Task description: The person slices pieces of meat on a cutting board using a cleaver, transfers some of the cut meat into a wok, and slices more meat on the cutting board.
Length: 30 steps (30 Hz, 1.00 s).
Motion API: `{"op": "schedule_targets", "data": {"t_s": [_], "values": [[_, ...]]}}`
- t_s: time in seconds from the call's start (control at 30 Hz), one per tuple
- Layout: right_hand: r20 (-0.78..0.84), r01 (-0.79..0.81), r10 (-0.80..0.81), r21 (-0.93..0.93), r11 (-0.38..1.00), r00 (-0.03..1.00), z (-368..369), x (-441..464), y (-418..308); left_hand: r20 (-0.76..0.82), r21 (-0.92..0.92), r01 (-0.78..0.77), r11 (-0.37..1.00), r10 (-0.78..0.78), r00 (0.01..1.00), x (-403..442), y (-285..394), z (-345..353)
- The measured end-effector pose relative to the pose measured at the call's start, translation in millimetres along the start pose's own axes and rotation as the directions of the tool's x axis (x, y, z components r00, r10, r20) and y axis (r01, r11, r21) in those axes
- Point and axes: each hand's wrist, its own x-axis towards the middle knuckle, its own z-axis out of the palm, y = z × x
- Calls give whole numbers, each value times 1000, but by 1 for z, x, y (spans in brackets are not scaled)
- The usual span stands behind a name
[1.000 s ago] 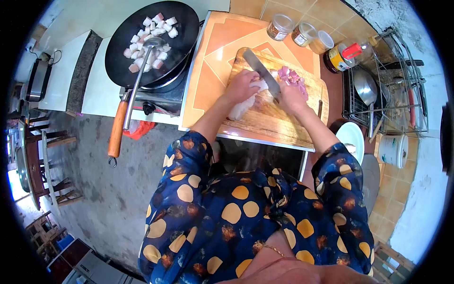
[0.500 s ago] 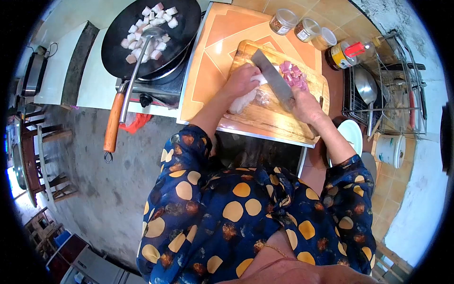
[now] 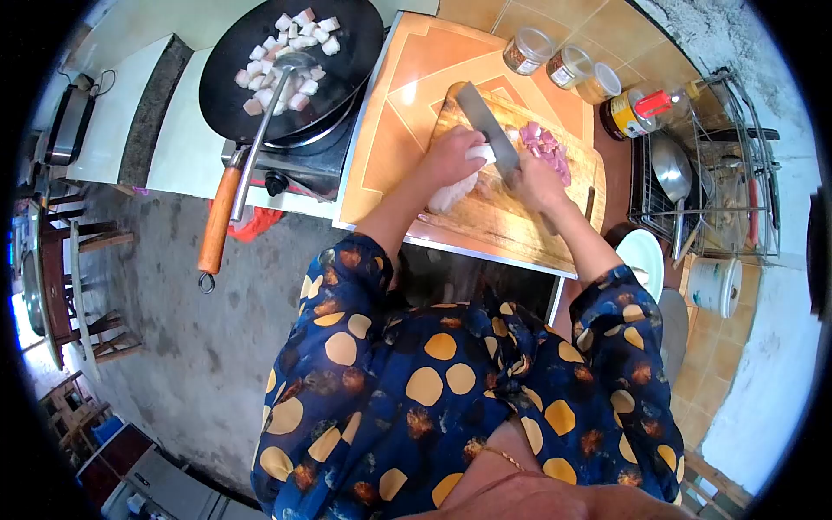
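On the wooden cutting board (image 3: 511, 230), my left hand (image 3: 452, 158) is closed over a piece of pale, fatty meat (image 3: 451, 196), which sticks out below the palm and past the fingertips. My right hand (image 3: 539, 180) grips a cleaver (image 3: 487, 123) near its handle, which the hand hides. The blade slants up to the left, just right of the meat's cut end. Beyond the right hand lies a heap of pink meat pieces (image 3: 544, 149). White meat cubes (image 3: 299, 91) sit in a black wok (image 3: 234, 52), with a long-handled spatula (image 3: 264, 121) resting across it.
The wok stands on a gas stove (image 3: 303, 165) at the left. Lidded jars (image 3: 568, 68) and a bottle (image 3: 628, 114) line the tiled wall. A wire rack (image 3: 737, 173) holds a ladle (image 3: 672, 169) at the right. A white bowl (image 3: 641, 260) sits near my right forearm.
My right hand and the cleaver have shifted slightly left, closer to the left hand. The whole view has also moved a little.
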Motion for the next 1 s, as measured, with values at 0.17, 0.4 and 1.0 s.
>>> {"op": "schedule_targets", "data": {"t_s": [0.17, 0.4, 1.0], "values": [[-109, 65, -75, -93, 994, 991, -22, -22, 17, -3, -44, 229, 972, -229, 973, -7, 8, -4], [44, 56, -54, -42, 998, 998, -22, -34, 11, -41, -10, 81, 997, -81, 996, -5, -7, 4], [-7, -18, 19, 39, 999, 1000, 8, -20, 5, -72, -45, 81, 996, -84, 994, -17, 7, -2]]}}
